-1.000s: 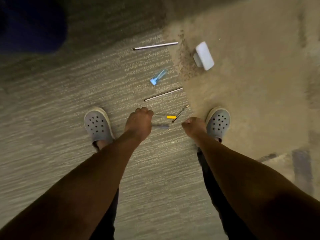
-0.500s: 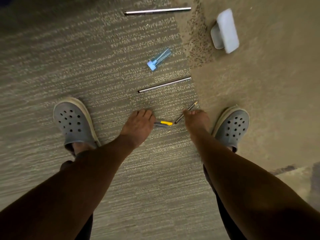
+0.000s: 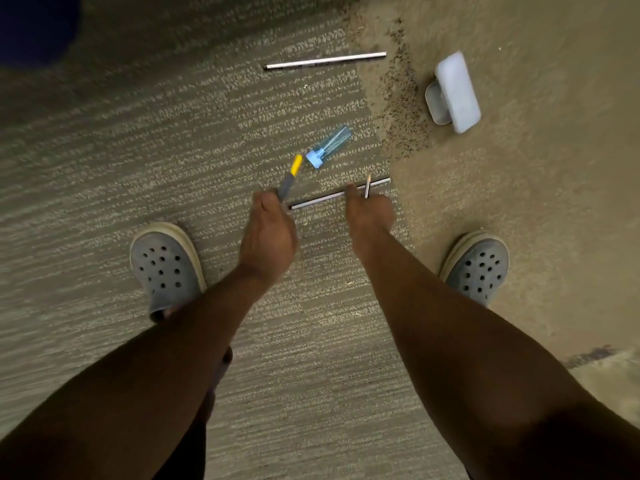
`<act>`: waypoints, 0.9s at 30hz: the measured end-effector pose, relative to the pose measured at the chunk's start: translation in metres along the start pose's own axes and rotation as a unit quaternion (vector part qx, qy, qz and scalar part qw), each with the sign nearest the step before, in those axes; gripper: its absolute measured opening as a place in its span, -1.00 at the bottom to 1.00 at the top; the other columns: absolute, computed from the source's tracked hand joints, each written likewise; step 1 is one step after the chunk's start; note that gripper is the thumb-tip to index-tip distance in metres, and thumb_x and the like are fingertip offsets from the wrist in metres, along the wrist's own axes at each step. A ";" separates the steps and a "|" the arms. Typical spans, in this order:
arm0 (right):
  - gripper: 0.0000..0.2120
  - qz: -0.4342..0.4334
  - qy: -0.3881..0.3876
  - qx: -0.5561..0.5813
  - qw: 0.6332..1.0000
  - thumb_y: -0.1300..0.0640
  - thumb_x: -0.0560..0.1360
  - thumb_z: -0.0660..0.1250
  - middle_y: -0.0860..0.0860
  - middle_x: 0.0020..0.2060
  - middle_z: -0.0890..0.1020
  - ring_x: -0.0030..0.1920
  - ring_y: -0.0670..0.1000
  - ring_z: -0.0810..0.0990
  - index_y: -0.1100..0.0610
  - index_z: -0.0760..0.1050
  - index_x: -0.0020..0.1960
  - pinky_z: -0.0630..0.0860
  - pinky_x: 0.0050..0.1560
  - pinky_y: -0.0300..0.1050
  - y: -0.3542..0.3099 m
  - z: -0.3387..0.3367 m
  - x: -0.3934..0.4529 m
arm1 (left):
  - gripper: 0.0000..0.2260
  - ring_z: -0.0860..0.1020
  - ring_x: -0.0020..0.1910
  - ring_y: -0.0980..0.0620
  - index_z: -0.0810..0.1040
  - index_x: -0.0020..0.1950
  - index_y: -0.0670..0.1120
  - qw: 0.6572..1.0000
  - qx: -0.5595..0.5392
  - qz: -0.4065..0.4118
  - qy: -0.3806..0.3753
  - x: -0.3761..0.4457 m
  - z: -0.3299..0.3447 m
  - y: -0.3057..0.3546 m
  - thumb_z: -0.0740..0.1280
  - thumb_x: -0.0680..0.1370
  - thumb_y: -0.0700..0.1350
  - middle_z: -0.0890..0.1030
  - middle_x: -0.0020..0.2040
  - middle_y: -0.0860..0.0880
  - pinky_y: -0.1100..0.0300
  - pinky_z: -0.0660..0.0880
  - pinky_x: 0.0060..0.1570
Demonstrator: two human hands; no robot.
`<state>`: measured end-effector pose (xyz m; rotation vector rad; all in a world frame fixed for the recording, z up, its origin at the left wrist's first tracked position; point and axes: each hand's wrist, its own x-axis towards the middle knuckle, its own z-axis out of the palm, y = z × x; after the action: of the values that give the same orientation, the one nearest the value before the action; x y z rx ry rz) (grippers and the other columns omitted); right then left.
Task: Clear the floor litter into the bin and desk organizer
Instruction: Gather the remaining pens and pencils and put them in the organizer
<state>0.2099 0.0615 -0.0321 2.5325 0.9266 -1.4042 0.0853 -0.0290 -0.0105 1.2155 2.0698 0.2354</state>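
My left hand (image 3: 268,233) is closed around a grey pen with a yellow cap (image 3: 291,176), which sticks out forward above the carpet. My right hand (image 3: 369,214) grips a thin pencil-like stick (image 3: 367,187) that points up from its fingers. Just beyond both hands a long grey rod (image 3: 322,200) lies on the carpet, partly covered by my right hand. A small clear blue plastic case (image 3: 329,147) lies a little further off. A second white rod (image 3: 325,60) lies near the top of the view.
A white plastic box with its lid ajar (image 3: 453,93) rests on the tan floor at the upper right. My two grey clogs (image 3: 164,265) (image 3: 479,266) stand either side of the hands. Dark specks (image 3: 401,109) mark the carpet edge.
Both hands have lifted off the carpet, the left with the yellow-capped pen and the right with the thin stick. They have moved forward to the long grey rod.
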 end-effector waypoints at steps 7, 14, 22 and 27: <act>-0.74 0.072 -0.034 0.127 0.989 -0.04 0.43 0.40 0.13 -0.15 0.65 -0.27 0.02 0.60 0.17 0.53 -0.15 0.45 -0.37 -0.22 -0.002 0.009 0.009 | -0.72 0.56 0.01 -0.29 0.39 0.24 -0.17 0.996 0.076 0.018 0.053 0.147 -0.052 0.028 0.18 0.63 -0.02 0.60 0.08 -0.25 -0.02 0.43 -0.11; -0.63 -0.057 0.016 0.043 0.997 -0.07 0.58 0.14 0.02 -0.27 0.54 -0.26 0.02 0.49 0.21 0.54 0.00 0.36 -0.17 -0.11 0.018 0.000 -0.002 | -0.70 0.55 0.08 -0.38 0.47 0.21 -0.13 0.971 0.222 0.085 0.015 0.213 -0.057 0.045 0.32 0.55 -0.01 0.59 0.10 -0.34 -0.11 0.49 0.00; -0.84 -0.085 -0.165 0.193 0.963 0.15 0.60 0.13 0.00 -0.41 0.40 -0.40 0.00 0.38 0.06 0.36 -0.15 0.40 -0.37 -0.09 -0.004 -0.046 -0.057 | -0.84 0.45 -0.45 0.05 0.57 -0.07 -0.04 0.959 -0.247 -0.133 -0.039 0.124 -0.092 0.065 0.29 0.58 0.02 0.57 -0.33 -0.04 0.20 0.34 -0.44; -0.83 -0.061 -0.264 0.314 0.910 0.27 0.61 0.11 0.00 -0.37 0.47 -0.39 -0.05 0.42 0.08 0.41 -0.05 0.43 -0.35 -0.17 -0.086 -0.097 -0.135 | -0.78 0.17 -0.60 0.15 0.45 -0.26 0.01 0.857 -0.441 -0.234 -0.130 0.007 -0.164 0.098 0.34 0.57 0.00 0.27 -0.55 0.14 0.34 0.13 -0.57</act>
<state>0.1814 0.1043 0.1483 2.2241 0.5978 -2.5943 0.0429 0.0607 0.1523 0.1614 1.6211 0.6548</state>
